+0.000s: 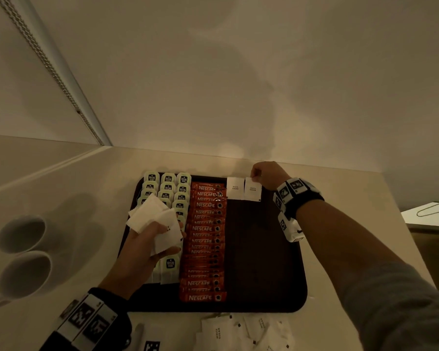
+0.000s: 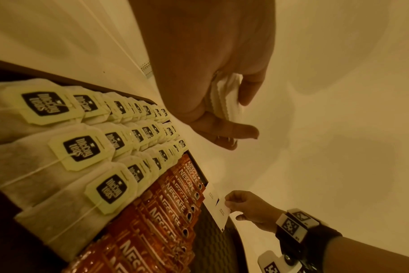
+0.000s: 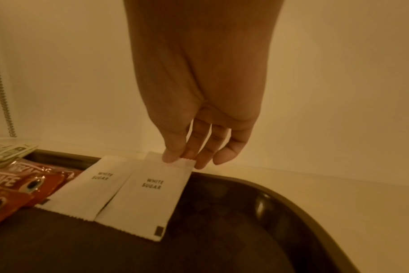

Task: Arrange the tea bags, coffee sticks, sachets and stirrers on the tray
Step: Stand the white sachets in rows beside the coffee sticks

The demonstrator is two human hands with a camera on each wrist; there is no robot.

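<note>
A dark tray (image 1: pixel 264 262) lies on the counter with rows of tea bags (image 1: pixel 167 186) at its left and a column of orange coffee sticks (image 1: pixel 205 239) beside them. Two white sugar sachets (image 1: pixel 235 187) lie at the tray's far edge. My right hand (image 1: pixel 260 173) pinches the top edge of the right-hand sachet (image 3: pixel 149 195), which lies flat next to the other sachet (image 3: pixel 86 190). My left hand (image 1: pixel 150 236) hovers over the tea bags and grips a bunch of white sachets (image 1: pixel 153 219) (image 2: pixel 224 99).
Two white cups (image 1: pixel 23 254) stand left of the tray. A heap of loose sugar sachets (image 1: pixel 243 330) lies on the counter in front of the tray. A wall rises just behind the tray, and the counter's right edge (image 1: pixel 403 224) is close.
</note>
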